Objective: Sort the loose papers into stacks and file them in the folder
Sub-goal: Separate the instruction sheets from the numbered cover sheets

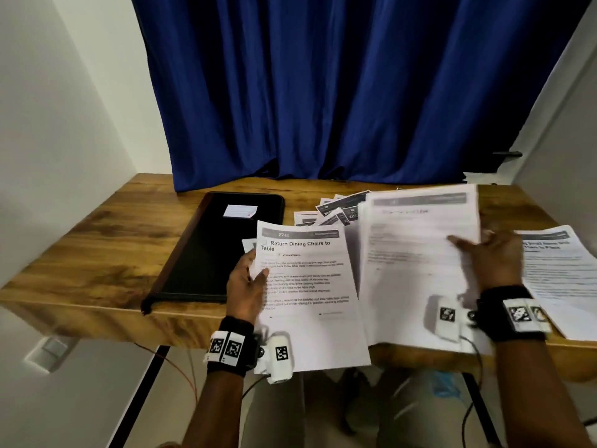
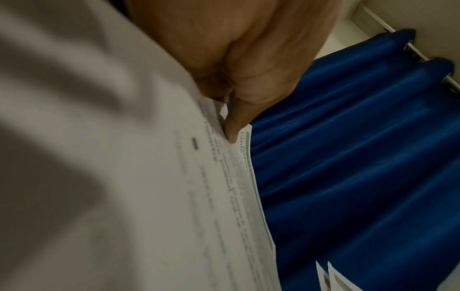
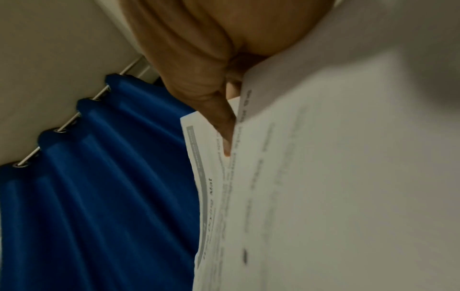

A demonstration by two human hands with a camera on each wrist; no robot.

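My left hand [image 1: 250, 273] grips the left edge of a stack of printed sheets [image 1: 307, 286] whose top page is headed "Return Dining Chairs to Table"; in the left wrist view my thumb lies on the same sheets [image 2: 174, 196]. My right hand [image 1: 484, 253] holds a second, blurred stack of sheets [image 1: 416, 263] by its right edge, thumb on top; those sheets [image 3: 323, 177] fill the right wrist view. Both stacks are lifted over the table's front edge. A closed black folder [image 1: 219, 250] with a small white label lies flat to the left.
Several loose papers [image 1: 339, 210] lie fanned on the wooden table [image 1: 97, 247] behind the held stacks. Another sheet [image 1: 562, 273] lies at the right edge. A blue curtain [image 1: 323, 92] hangs behind the table, white walls on both sides.
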